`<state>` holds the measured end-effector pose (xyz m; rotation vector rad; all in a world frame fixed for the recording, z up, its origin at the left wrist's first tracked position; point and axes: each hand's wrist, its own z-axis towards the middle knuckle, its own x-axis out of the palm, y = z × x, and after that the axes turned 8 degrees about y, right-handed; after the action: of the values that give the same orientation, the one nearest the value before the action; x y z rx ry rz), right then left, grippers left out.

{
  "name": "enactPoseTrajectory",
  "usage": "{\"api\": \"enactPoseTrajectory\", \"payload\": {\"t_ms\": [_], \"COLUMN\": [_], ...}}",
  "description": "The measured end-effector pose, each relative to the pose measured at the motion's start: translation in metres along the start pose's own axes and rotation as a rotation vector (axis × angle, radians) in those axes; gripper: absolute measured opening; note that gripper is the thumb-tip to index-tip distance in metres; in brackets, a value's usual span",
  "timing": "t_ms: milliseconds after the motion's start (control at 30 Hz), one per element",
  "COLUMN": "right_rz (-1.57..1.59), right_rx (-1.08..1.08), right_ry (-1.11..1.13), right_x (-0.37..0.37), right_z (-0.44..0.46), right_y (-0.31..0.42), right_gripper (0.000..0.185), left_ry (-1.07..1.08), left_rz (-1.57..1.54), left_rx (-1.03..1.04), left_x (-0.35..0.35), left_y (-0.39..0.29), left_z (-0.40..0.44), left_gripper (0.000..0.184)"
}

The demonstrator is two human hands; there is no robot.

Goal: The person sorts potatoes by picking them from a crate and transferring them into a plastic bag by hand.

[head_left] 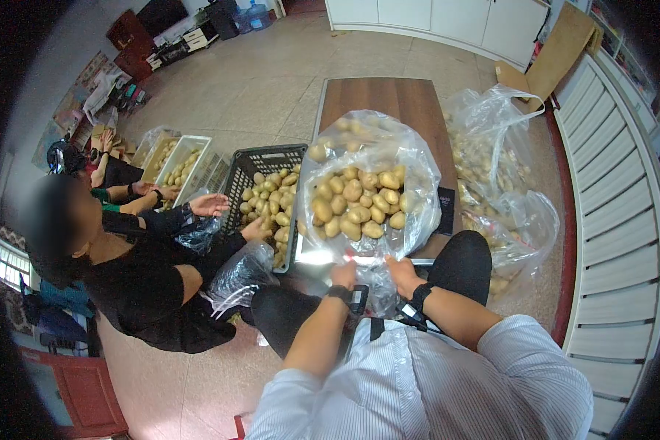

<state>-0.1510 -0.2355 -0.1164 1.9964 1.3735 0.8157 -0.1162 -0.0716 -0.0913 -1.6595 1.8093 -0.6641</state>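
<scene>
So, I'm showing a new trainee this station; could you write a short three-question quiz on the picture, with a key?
1. True or false: the black crate holds potatoes.
2. Which side of the wooden table has filled bags beside it, as the wearer sees it? A, left; B, right; C, both.
3. Fill in: the wearer's left hand and right hand both hold clear ____.

Key: 1. True. 2. B. 3. Plastic.

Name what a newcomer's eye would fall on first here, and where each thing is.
Probably the open bag of potatoes in mid-picture, with the wearer's left hand and right hand at its near edge. Next, the black crate of more potatoes to the bag's left, and the other bags right of the table.
</scene>
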Motion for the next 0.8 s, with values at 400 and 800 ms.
{"api": "enactPoseTrajectory", "payload": {"t_ms": [400,800], "right_rz": [0.054,-0.273], "right_rx": [0.177,-0.262], "right_ry": [0.077,0.161], "right_x": [-0.001,-0.020], "right_z": [-0.053,-0.065], "right_y": [0.047,0.098], "right_gripper": [0.048,0.024], "left_ry": [-0.297,0.061], "left_rz": [0.288,-0.512], "left_rx": [0.203,0.444], "left_x": [-0.018,-0.066], "left_y": [-0.038,-0.133], "left_z": [-0.014,-0.019], "left_gripper": [0.042,0.033]}}
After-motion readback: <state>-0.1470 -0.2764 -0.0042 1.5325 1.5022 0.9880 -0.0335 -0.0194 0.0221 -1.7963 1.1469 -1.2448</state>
